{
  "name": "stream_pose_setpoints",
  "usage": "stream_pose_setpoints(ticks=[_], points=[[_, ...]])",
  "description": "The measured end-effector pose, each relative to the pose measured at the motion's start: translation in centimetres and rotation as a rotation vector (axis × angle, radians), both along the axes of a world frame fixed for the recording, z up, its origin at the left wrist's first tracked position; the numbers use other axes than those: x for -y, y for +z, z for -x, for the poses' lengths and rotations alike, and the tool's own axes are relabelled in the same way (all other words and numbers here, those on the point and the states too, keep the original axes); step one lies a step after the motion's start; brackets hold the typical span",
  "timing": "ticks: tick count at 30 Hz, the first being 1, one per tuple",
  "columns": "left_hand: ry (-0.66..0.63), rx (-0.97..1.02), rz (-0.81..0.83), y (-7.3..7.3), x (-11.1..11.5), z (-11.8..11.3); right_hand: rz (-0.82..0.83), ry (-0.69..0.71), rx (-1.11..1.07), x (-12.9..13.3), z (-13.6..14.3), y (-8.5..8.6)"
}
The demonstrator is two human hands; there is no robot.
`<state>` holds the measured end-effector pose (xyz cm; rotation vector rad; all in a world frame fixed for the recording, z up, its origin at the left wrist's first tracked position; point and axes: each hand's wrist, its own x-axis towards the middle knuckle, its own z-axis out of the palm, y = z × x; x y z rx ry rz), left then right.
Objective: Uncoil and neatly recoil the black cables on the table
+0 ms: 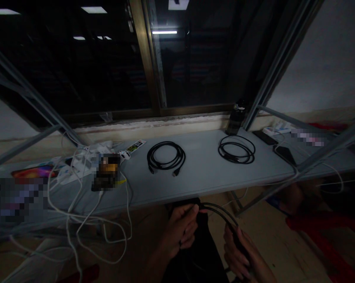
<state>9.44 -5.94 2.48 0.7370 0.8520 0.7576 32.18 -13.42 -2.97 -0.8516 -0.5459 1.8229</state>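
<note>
Below the table's front edge, my left hand (182,227) is closed with its fingertips pinching one side of a looped black cable (220,208). My right hand (241,251) wraps round the other side of the same loop, and two strands arch between the hands. The lower part of the cable is lost behind my right hand and in the dark. On the table lies a coiled black cable (166,168) with its plug ends toward me. To its right rests another coiled black cable (236,159).
White charging cords (68,220) tangle over the grey table (195,181) at left, around phones and white adapters. A black bottle (235,118) stands at the back right beside a metal frame post (256,114). Dark phones (284,154) lie farther right. A red stool (328,224) stands below.
</note>
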Motion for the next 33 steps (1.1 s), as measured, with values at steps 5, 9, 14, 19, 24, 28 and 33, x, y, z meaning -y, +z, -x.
stream_pose_setpoints(ticks=[5,9,14,19,24,28,33], points=[[0.053,0.025,-0.015,0.3,-0.1,-1.1,0.101,-0.153,-0.041,0.3,0.3,0.2],[0.061,-0.099,-0.267,0.8,-0.3,-1.5,0.107,-0.285,0.015,-0.1,-1.5,2.6],[0.109,-0.266,-0.548,2.0,-1.7,0.1,-0.155,-0.512,0.209,-4.2,-5.4,10.2],[0.304,-0.609,-0.807,2.1,-5.0,4.6,-0.729,-0.996,0.792,-13.2,-9.9,15.7],[0.487,-0.848,-0.991,1.2,-9.2,9.6,-0.824,-0.706,1.963,-24.2,-12.2,12.9],[0.549,-0.838,-0.941,1.0,-10.4,11.8,-0.684,-0.167,2.296,-28.9,-10.2,9.0],[0.626,-0.771,-0.826,0.9,-10.0,12.4,-0.671,-0.147,2.341,-30.3,-8.5,6.7]])
